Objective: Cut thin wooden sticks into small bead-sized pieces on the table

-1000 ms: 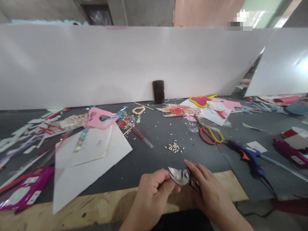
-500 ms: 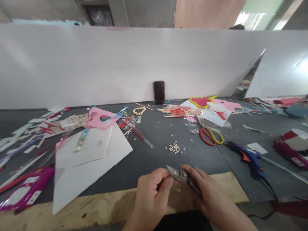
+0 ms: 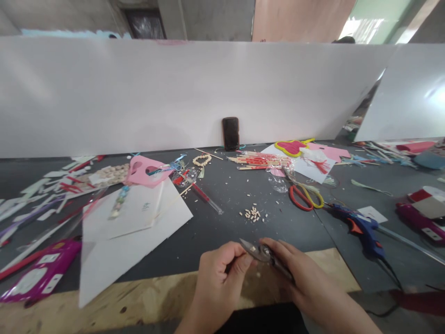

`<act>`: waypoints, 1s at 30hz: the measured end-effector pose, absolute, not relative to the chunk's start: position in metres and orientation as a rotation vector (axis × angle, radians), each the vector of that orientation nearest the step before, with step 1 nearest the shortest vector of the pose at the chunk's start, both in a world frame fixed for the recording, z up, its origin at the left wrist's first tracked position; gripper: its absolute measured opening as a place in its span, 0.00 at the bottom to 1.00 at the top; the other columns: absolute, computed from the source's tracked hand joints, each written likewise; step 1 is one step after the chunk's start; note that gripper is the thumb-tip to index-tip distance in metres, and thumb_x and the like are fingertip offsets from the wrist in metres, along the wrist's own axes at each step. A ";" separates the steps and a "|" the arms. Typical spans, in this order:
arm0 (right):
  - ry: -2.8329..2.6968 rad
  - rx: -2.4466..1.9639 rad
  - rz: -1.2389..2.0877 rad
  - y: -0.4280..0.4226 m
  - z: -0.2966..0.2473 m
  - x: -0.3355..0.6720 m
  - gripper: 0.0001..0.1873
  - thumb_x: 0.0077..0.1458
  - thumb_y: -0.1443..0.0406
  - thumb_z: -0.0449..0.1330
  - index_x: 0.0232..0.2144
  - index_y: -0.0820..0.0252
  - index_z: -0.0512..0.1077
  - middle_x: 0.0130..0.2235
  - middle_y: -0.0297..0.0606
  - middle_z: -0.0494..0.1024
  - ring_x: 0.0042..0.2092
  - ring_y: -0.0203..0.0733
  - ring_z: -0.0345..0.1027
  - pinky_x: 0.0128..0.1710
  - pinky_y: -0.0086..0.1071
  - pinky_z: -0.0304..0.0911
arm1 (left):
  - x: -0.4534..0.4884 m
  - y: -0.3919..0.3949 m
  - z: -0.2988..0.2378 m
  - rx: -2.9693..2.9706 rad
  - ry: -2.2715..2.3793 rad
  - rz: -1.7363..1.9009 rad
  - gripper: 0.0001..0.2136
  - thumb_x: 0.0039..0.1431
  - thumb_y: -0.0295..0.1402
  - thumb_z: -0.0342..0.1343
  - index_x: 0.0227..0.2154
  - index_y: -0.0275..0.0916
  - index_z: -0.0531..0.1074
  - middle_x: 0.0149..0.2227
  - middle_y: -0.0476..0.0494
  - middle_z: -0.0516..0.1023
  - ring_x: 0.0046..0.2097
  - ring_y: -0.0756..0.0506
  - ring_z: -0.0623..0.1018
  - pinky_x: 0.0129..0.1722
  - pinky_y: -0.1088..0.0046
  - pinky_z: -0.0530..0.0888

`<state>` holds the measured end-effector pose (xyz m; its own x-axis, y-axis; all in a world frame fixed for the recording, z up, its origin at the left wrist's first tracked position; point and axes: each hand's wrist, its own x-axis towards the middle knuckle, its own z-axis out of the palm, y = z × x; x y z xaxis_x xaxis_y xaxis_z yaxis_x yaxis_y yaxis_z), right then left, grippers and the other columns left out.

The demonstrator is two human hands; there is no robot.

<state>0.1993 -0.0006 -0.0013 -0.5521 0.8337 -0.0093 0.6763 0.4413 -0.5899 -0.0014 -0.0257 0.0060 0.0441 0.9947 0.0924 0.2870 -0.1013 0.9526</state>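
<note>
My right hand (image 3: 301, 276) is wrapped round the handles of metal cutting pliers (image 3: 261, 253), whose blades point left toward my left hand (image 3: 219, 278). My left hand is curled, thumb and fingers pinched close to the blades; what they pinch is too small to make out. A tiny pale bit (image 3: 257, 274) shows just below the blades. Both hands hover over the wooden front edge (image 3: 146, 297) of the dark table. A small heap of cut wooden bits (image 3: 252, 214) lies just beyond the hands.
White sheets (image 3: 132, 232) lie left, a purple packet (image 3: 41, 273) at far left. Red-and-yellow scissors (image 3: 306, 195), a blue glue gun (image 3: 361, 227) and a bundle of sticks (image 3: 260, 161) lie right. A phone (image 3: 231, 133) leans on the white partition (image 3: 174, 93).
The pliers' blades have tilted flatter and dropped slightly. My left hand's fingers stay pinched at the blades, and a small pale bit now shows beneath them.
</note>
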 end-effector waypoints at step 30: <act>-1.931 -1.474 1.103 0.016 0.001 0.208 0.24 0.56 0.59 0.53 0.55 0.54 0.65 0.48 0.43 0.74 0.48 0.48 0.68 0.47 0.40 0.65 | -0.007 -0.006 -0.005 1.582 1.676 0.983 0.10 0.59 0.38 0.51 0.28 0.39 0.71 0.21 0.52 0.72 0.24 0.51 0.70 0.25 0.79 0.64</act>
